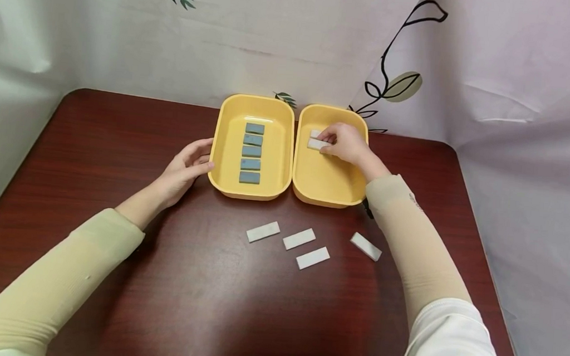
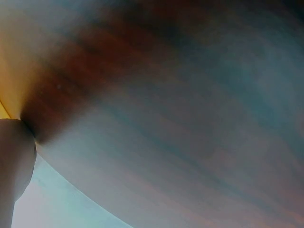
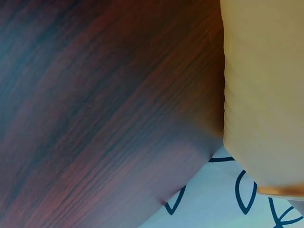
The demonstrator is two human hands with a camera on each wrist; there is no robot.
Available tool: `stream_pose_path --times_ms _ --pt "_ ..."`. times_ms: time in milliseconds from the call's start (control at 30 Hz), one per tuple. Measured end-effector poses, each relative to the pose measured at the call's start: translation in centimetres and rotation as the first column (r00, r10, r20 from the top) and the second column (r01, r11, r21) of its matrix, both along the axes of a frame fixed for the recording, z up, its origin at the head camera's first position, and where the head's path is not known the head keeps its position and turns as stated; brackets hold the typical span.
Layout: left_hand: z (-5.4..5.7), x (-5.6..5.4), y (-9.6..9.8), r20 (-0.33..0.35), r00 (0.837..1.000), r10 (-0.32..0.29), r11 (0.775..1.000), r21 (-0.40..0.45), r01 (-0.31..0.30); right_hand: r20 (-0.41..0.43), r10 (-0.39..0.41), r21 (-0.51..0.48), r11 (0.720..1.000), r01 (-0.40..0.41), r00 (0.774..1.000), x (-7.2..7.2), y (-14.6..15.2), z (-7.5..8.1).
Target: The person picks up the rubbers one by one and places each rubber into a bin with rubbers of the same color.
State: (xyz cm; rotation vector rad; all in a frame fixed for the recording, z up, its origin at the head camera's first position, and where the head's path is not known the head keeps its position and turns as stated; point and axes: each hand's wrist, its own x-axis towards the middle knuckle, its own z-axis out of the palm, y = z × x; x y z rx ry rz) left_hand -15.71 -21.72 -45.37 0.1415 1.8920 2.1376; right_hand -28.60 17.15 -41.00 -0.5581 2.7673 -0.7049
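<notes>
The right hand [image 1: 345,143], right of centre in the upper half of the frame, reaches into the right tray [image 1: 324,184] and pinches the nearer white tile [image 1: 316,144] between thumb and fingers; whether the tile already bears on the tray floor cannot be told. The left hand [image 1: 182,170], left of centre, lies against the outer wall of the left tray [image 1: 276,166], its fingers extended rather than wrapped over the rim.

The likeliest slip, I judge, is a nudge: the farther white tile [image 1: 315,133] lies just beyond the pinched one – partly behind the fingers – so a sideways release could knock it askew; a push from the left hand could also shift the left tray and its column of blue-grey tiles [image 1: 252,151].

The white tiles look like small, flat oblongs, pale and matt; the five blue-grey ones share that shape, lying crosswise, one below another, with narrow gaps.

Lower down, at centre, three loose tiles [image 1: 299,239] lie slanted on the dark red-brown worktop [image 1: 179,304]; a fourth tile [image 1: 366,246], tilted the other way, lies right of them – near the right sleeve [image 1: 425,250]; a leaf-patterned curtain [image 1: 275,43] fills the top.
</notes>
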Motion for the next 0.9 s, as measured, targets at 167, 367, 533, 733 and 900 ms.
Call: stream_pose_path --times_ms 167,367,533,733,900 --pt "-0.09 -0.13 -0.04 -0.008 1.0 -0.001 1.0 0.0 0.001 -0.01 0.004 -0.001 1.0 -0.004 1.0 -0.03 -0.05 -0.01" --pt "-0.26 -0.24 -0.03 -0.014 1.0 -0.004 1.0 -0.012 0.004 -0.02 0.006 0.011 1.0 -0.006 1.0 0.01 -0.04 0.01" --pt "-0.31 -0.26 -0.01 -0.018 1.0 -0.006 1.0 -0.006 0.006 -0.021 0.001 0.013 1.0 -0.001 1.0 0.09 -0.05 0.09" --pt "-0.26 -0.18 0.07 -0.012 1.0 -0.002 1.0 -0.002 0.002 -0.016 0.002 0.003 1.0 -0.002 1.0 0.13 -0.03 0.14" --pt "-0.23 -0.05 -0.03 -0.011 1.0 0.0 1.0 0.01 0.0 -0.007 0.005 -0.014 1.0 -0.005 1.0 0.1 0.07 0.6"
